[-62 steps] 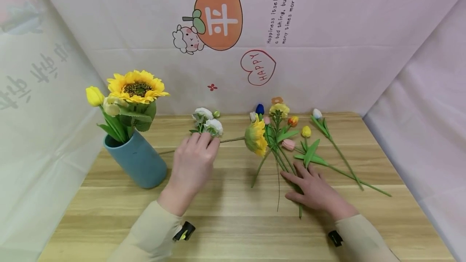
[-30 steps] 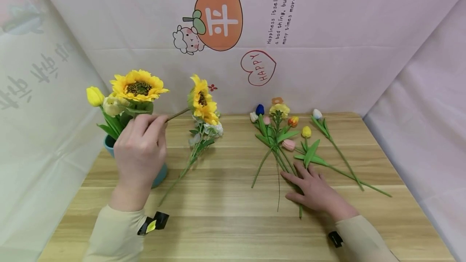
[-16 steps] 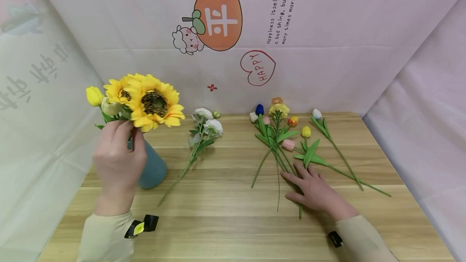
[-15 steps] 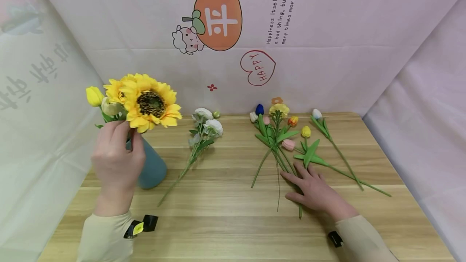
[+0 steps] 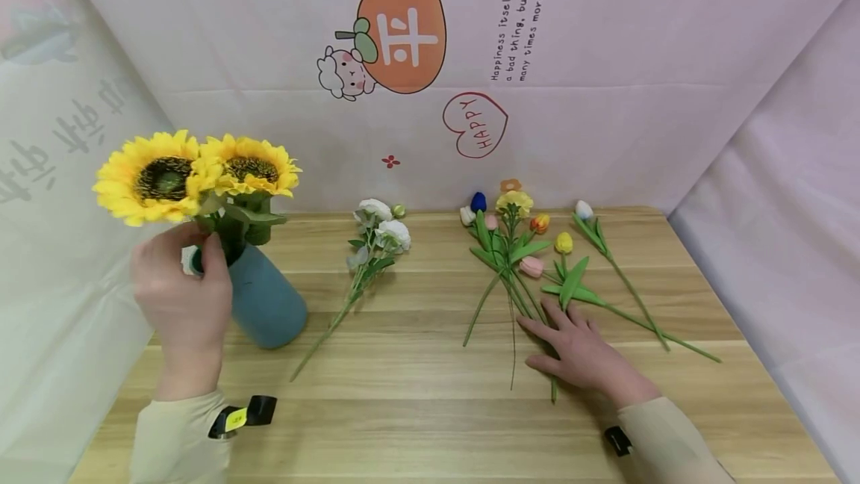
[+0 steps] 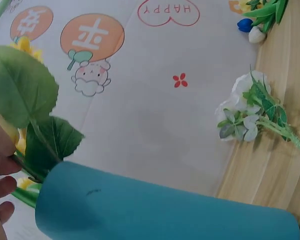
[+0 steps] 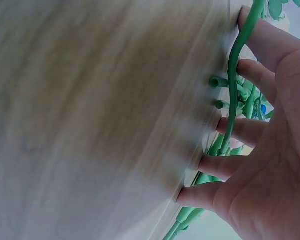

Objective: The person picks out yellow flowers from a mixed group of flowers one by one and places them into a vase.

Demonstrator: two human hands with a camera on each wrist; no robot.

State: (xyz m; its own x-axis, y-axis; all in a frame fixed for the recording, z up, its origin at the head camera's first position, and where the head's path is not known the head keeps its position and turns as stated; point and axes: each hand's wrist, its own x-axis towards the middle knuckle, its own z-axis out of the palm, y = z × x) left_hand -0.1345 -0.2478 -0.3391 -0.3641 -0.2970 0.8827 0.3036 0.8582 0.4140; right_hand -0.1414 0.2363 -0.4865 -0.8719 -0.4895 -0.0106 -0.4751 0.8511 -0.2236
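Note:
At the mouth of the blue vase (image 5: 269,297), my left hand (image 5: 181,286) pinches the stem of a sunflower (image 5: 157,179), whose bloom leans left above the fingers. A second sunflower (image 5: 254,164) stands in the vase just right of it. In the left wrist view, fingertips (image 6: 4,187) lie at a green stem by the vase rim, below broad green leaves (image 6: 22,87). My right hand (image 5: 578,349) rests on the table with fingers spread, over the lower stems of a bunch of flowers. The right wrist view shows a green stem (image 7: 233,95) crossing the fingers.
A white flower spray (image 5: 356,286) lies between vase and bunch. Beyond the right hand lie a pink tulip (image 5: 531,267), a yellow tulip (image 5: 564,243), a white-blue tulip (image 5: 584,211) and several more blooms. A printed white cloth (image 5: 605,58) hangs behind the wooden table (image 5: 416,424).
My left hand has carried the sunflower left from over the white spray to the vase, its bloom swinging from right of the standing sunflower to left of it. The right hand has stayed put.

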